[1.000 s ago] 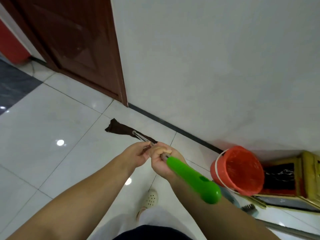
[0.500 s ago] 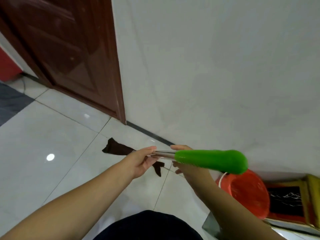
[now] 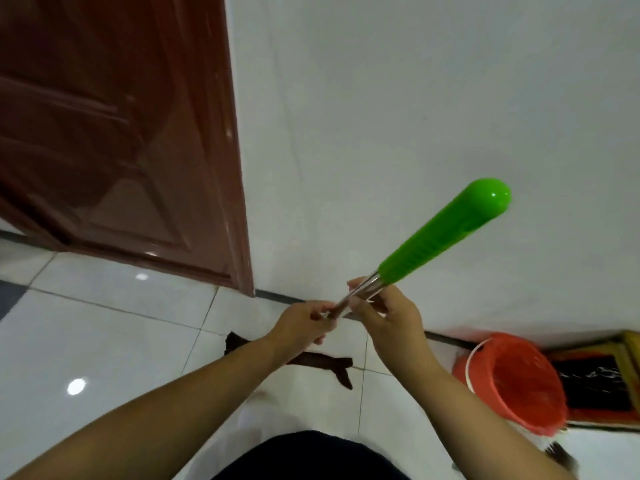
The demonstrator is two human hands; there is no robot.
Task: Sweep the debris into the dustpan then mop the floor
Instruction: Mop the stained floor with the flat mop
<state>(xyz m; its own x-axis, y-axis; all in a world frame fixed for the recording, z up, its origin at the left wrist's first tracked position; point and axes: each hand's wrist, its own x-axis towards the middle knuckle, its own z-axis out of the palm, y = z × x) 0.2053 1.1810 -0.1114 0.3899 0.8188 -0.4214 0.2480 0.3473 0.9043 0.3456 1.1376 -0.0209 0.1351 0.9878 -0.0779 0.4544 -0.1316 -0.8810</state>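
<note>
Nearest the camera, a dark garment (image 3: 311, 457) filled the bottom edge of the view, and two bare forearms reached forward from it over the white tiled floor (image 3: 104, 341). The left hand (image 3: 301, 325) curled its fingers round the thin metal shaft of the mop handle (image 3: 360, 294), gripping it low down where the shaft passed out of sight behind the knuckles. The right hand (image 3: 388, 318) sat just beside it, touching the same shaft a little higher, thumb and fingers closed round the metal just beneath the green plastic grip (image 3: 446, 233). The grip tilted up and to the right, its rounded end raised in front of the wall.

Below the hands, the dark brown mop cloth (image 3: 322, 363) lay flat on the tiles, partly hidden by the left wrist, with one ragged end showing to the right. At the right, an orange bucket (image 3: 516, 382) with a white handle leaned on its side near the wall's foot, its mouth facing the camera. Just behind it stood a yellow-framed object (image 3: 620, 375) with a dark panel; what it was could not be told. At the bottom right edge, dark bristles (image 3: 561, 459) poked into view.

Farther off, a dark skirting strip (image 3: 284, 296) ran along the base of the white wall (image 3: 415, 116), and a reddish-brown wooden door (image 3: 114, 140) stood at the left.
</note>
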